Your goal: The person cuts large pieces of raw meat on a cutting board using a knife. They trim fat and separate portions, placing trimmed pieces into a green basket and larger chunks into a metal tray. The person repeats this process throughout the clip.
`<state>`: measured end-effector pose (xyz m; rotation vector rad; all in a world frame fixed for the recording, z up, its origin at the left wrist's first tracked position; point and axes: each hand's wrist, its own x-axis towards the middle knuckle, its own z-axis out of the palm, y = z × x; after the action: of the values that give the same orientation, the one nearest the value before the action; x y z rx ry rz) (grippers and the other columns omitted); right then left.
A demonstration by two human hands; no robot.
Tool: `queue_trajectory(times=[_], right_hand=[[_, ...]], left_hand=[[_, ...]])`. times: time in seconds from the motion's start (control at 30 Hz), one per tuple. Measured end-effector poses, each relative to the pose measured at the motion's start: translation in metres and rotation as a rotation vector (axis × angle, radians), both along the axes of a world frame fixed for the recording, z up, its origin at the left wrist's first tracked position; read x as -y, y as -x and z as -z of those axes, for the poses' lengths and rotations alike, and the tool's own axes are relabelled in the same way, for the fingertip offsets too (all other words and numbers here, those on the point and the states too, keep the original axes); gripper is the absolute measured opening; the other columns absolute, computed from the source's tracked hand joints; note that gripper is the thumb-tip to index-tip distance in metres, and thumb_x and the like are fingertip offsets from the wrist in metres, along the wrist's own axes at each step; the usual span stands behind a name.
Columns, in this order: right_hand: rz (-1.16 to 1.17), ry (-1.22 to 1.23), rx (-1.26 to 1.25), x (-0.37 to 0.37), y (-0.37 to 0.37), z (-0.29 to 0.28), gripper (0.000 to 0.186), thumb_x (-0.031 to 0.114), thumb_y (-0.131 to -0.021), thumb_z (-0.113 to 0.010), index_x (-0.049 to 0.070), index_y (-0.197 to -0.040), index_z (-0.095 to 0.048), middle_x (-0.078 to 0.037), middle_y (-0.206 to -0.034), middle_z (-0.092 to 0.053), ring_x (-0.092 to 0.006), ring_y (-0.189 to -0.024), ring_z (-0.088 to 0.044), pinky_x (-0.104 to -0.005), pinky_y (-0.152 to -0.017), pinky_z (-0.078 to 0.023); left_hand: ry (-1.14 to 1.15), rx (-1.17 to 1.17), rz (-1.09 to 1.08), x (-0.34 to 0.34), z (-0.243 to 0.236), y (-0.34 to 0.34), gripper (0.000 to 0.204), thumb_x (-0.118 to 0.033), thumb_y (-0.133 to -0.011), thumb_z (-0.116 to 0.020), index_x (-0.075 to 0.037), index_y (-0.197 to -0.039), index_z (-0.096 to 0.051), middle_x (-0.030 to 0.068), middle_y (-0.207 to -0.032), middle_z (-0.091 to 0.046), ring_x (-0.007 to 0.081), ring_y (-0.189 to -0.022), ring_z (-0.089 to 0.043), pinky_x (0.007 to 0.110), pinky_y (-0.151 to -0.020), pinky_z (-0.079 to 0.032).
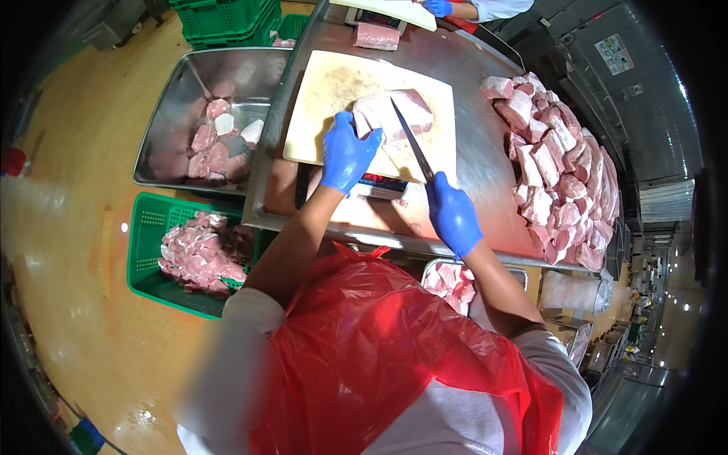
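A thick chunk of raw meat (pixel 375 110), pale with a pink side, lies on a cream cutting board (pixel 322 87). At its left end my left hand (pixel 350 154), in a blue glove, grips the meat with thumb and fingers apart around it. My right hand (pixel 456 216), gloved in blue too, is closed round the handle of a long knife (pixel 413 140). The blade points up and away to the left, its tip over the chunk. Whether the edge is in the meat, I cannot tell. Below the board's near edge a scale display (pixel 381 181) glows red.
Raw meat chunks (pixel 565 163) are heaped on the right of the steel table (pixel 470 91). On the left stand a steel tub (pixel 163 136) and a green crate (pixel 144 262), both holding meat. A tray of trimmings (pixel 449 282) sits near my apron. Across the table another person's gloved hand (pixel 437 7) shows.
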<state>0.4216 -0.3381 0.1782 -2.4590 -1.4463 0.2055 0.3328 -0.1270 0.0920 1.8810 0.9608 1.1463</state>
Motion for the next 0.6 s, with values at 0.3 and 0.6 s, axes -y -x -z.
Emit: queue_trajectory(times=[0.3,0.6], right_hand=[[-0.054,-0.062,0.043,-0.104,0.000,0.032,0.021,0.019,-0.100,-0.049,0.000,-0.111,-0.050,-0.030,-0.080,-0.067,-0.0481,-0.075,-0.066,-0.0571,-0.066,-0.050],[-0.046,0.330,0.044,-0.059,0.010,0.044,0.026,0.021,-0.099,-0.052,0.002,-0.116,-0.050,-0.025,-0.090,-0.070,-0.0425,-0.083,-0.070,-0.0524,-0.074,-0.055]], left_hand=[[0.468,0.176,0.216,-0.031,0.032,0.002,0.028,-0.016,-0.072,-0.080,0.002,-0.065,-0.060,0.0094,-0.059,-0.059,0.0129,-0.054,-0.050,0.036,-0.052,-0.045],[0.262,-0.064,0.142,-0.037,0.025,0.025,0.028,-0.023,-0.077,-0.078,0.003,-0.074,-0.067,0.0173,-0.066,-0.066,0.0233,-0.059,-0.065,0.039,-0.059,-0.050]])
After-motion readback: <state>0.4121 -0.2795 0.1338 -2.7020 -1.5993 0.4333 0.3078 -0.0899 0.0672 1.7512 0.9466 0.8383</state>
